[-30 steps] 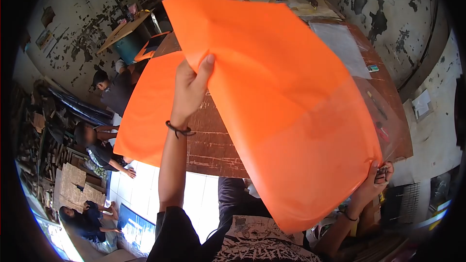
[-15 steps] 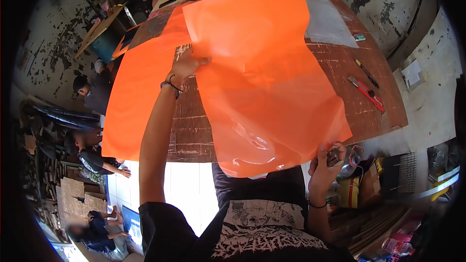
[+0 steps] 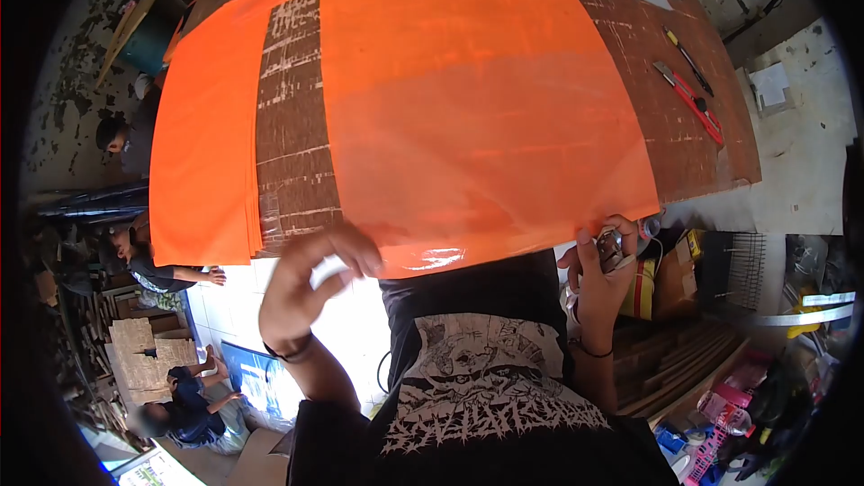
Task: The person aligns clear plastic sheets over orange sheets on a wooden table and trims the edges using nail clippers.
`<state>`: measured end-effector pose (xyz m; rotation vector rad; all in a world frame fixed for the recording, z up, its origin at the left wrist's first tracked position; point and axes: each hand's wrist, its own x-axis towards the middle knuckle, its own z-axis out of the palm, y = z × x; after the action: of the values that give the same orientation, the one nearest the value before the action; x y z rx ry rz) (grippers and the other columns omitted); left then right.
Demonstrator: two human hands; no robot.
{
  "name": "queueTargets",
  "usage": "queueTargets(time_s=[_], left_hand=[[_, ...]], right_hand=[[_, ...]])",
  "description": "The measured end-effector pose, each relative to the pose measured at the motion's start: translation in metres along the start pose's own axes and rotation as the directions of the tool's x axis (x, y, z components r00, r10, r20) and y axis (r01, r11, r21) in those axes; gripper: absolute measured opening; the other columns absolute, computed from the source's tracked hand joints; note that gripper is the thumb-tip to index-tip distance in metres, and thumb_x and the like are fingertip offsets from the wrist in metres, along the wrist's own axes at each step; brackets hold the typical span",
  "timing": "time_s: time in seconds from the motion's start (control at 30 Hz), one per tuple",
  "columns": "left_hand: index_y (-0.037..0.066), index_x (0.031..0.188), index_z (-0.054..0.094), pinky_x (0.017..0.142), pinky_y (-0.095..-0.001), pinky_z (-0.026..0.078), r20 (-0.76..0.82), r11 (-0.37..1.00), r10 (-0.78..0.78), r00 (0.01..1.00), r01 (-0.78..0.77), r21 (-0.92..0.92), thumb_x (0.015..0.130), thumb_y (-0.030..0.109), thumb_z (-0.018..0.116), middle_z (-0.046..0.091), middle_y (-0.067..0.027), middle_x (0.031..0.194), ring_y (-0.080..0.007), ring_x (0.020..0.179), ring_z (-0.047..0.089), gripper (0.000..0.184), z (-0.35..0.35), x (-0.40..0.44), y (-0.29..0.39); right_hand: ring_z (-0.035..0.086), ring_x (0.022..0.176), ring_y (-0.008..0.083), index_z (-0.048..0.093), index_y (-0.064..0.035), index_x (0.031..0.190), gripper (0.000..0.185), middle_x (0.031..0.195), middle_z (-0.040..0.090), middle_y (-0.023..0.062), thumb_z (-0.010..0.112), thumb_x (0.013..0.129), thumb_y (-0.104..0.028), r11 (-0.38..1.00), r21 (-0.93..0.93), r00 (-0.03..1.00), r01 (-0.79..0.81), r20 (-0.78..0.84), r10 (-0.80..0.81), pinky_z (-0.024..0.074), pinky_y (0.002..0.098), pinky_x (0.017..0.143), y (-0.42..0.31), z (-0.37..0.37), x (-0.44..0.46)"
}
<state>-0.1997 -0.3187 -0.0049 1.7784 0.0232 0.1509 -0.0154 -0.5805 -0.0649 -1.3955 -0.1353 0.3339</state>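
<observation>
The left hand (image 3: 292, 292) is held half open and empty beside the near left corner of the orange sheet (image 3: 486, 144); contact cannot be confirmed. The right hand (image 3: 601, 286), curled around a shiny metal object (image 3: 611, 250), is placed at the near right corner. The sheet is laid directly ahead on the bench (image 3: 292, 135), long axis apparently directed away. A utility knife (image 3: 691, 103) is set clear, to the right.
</observation>
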Motion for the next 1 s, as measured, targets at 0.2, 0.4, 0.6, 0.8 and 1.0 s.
queueTargets(time_s=[0.2, 0.4, 0.6, 0.8, 1.0], left_hand=[[-0.002, 0.120, 0.051, 0.085, -0.0327, 0.048, -0.172, 0.845, -0.158, 0.972, 0.042, -0.533, 0.089, 0.013, 0.061, 0.060, -0.0119, 0.110, -0.0185, 0.095, 0.059, 0.036, 0.156, 0.023, -0.090], [-0.003, 0.111, 0.058, 0.086, -0.0278, 0.048, -0.406, 0.824, -0.210, 0.889, -0.062, -0.563, 0.087, 0.005, 0.062, 0.064, -0.0086, 0.105, -0.0151, 0.096, 0.060, 0.026, 0.185, 0.053, -0.082], [-0.006, 0.105, 0.058, 0.077, -0.0289, 0.054, -0.520, 0.964, -0.104, 0.848, -0.042, -0.262, 0.086, -0.005, 0.059, 0.065, -0.0130, 0.095, -0.0192, 0.086, 0.065, 0.019, 0.189, 0.060, -0.097], [0.000, 0.096, 0.066, 0.080, -0.0267, 0.050, -0.490, 0.923, -0.142, 0.860, -0.064, -0.380, 0.084, 0.008, 0.068, 0.068, -0.0069, 0.093, -0.0131, 0.088, 0.064, 0.015, 0.189, 0.060, -0.094], [-0.001, 0.103, 0.057, 0.070, -0.0255, 0.048, -0.523, 0.798, -0.204, 0.828, -0.168, -0.578, 0.094, 0.009, 0.054, 0.061, -0.0057, 0.088, -0.0135, 0.079, 0.060, 0.014, 0.186, 0.055, -0.084]], right_hand=[[0.046, 0.048, 0.0080, 0.039, -0.0076, 0.106, 0.014, 0.068, 0.051, 0.0044, 0.042, 0.099, -0.019, 1.000, 0.026, 1.000, -0.005, -0.022, 0.005, 0.0423, 0.0235, 0.045, 0.015, -0.016, -0.021], [0.043, 0.067, 0.0107, 0.037, -0.0095, 0.121, 0.025, 0.082, 0.045, 0.0031, 0.040, 0.100, -0.022, 0.856, 0.213, 0.868, -0.472, 0.282, 0.408, 0.0436, 0.0277, 0.060, 0.022, -0.036, -0.044], [0.044, 0.073, 0.0092, 0.034, -0.0076, 0.129, 0.042, 0.091, 0.048, 0.0045, 0.054, 0.094, -0.019, 0.934, 0.098, 0.880, -0.343, 0.381, 0.283, 0.0420, 0.0255, 0.062, 0.018, -0.031, -0.030], [0.048, 0.068, 0.0082, 0.034, -0.0049, 0.129, 0.041, 0.098, 0.054, 0.0075, 0.052, 0.094, -0.018, 0.991, 0.043, 0.944, -0.126, 0.311, 0.107, 0.0424, 0.0234, 0.059, 0.025, -0.029, -0.011], [0.049, 0.075, 0.0101, 0.033, -0.0008, 0.131, 0.047, 0.103, 0.054, 0.0083, 0.044, 0.098, -0.032, 0.922, 0.043, 0.854, -0.384, 0.395, 0.337, 0.0439, 0.0240, 0.063, 0.011, -0.019, -0.029]])
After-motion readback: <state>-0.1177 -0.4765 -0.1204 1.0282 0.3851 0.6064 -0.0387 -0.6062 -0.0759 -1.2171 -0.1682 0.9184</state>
